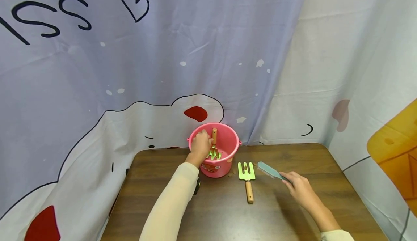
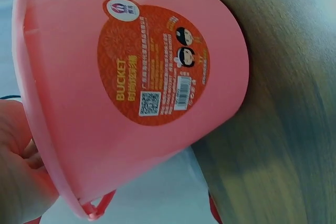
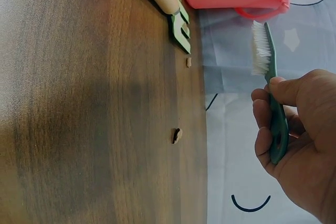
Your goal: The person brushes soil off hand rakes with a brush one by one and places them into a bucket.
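My left hand [image 1: 201, 145] reaches over the near-left rim into a pink bucket [image 1: 219, 169]. Its fingers are partly hidden, so what they hold does not show. Inside the bucket lies a garden tool with green tines [image 1: 214, 155], and a wooden handle [image 1: 214, 135] leans on the inner wall. The left wrist view shows the bucket's red label [image 2: 152, 64]. My right hand [image 1: 299, 188] grips a teal brush [image 3: 278, 124] by its handle, white bristles [image 3: 261, 48] showing, held above the table. Between the hands lies a green hand fork [image 1: 246, 172] with a wooden handle.
Small brown chips [image 3: 177, 136] are scattered on the wooden table [image 1: 221, 215], some beside the bucket and near the fork. A printed curtain [image 1: 156, 67] hangs behind the table's far edge and along its sides.
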